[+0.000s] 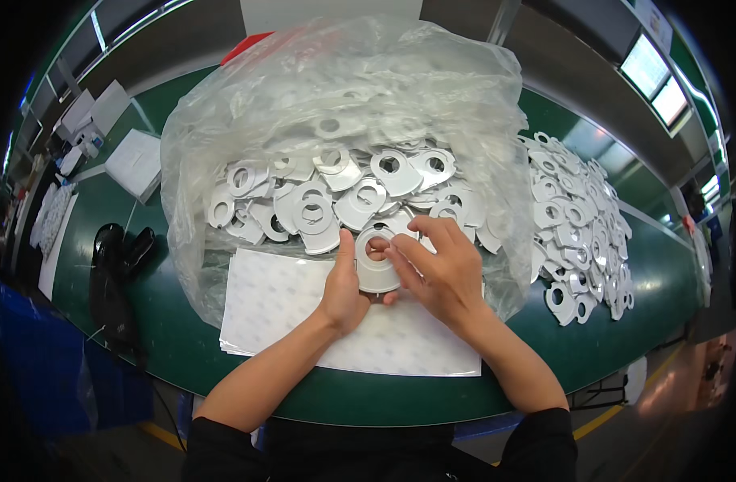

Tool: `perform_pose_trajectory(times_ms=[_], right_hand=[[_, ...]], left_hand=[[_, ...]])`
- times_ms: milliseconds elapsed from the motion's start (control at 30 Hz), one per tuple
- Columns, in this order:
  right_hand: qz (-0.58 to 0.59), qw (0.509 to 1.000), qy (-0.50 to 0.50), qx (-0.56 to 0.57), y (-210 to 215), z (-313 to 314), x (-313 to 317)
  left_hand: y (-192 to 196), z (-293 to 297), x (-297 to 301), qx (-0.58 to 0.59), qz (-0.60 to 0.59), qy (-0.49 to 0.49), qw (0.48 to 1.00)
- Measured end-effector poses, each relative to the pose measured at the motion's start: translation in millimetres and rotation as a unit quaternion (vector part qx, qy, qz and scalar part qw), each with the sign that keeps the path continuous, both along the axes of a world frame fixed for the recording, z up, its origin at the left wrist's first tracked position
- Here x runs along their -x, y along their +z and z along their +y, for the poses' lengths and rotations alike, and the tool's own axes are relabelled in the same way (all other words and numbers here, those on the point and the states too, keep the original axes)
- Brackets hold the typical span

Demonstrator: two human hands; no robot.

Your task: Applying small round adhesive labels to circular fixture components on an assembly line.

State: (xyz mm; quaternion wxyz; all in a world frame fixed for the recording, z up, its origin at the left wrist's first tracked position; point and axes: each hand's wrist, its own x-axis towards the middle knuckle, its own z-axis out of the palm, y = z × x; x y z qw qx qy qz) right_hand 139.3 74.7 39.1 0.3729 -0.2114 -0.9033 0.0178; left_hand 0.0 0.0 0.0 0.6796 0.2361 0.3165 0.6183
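Note:
My left hand (pixel 344 291) and my right hand (pixel 438 269) together hold one flat white ring-shaped part (pixel 376 270) with a round hole. The left thumb lies along its left edge; the right fingers press on its right side and top. The part hovers over a stack of white sheets (pixel 291 309) at the near edge of the green table. Just behind the hands, a large clear plastic bag (pixel 247 112) lies open, with several like white ring parts (pixel 336 201) heaped inside.
A second heap of white ring parts (pixel 581 221) lies loose on the green table (pixel 633 321) to the right. A black handheld tool (pixel 111 273) rests at the left. White boxes (pixel 135 161) sit far left. The table's near edge curves below my forearms.

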Motion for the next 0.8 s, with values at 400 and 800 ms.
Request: perform_pose_trajectory(times_ms=[400,800], right_hand=[[0.162,0.819,0.040,0.549,2.3,0.3,1.9],[0.152,0.828,-0.004,0.540,0.9,1.2,0.7]], left_hand=[[5.1,1.5,-5.1,-0.007,0.048,0.011,0.999],[2.3,-1.8,-7.2,-0.015,0.131,-0.042,0.990]])
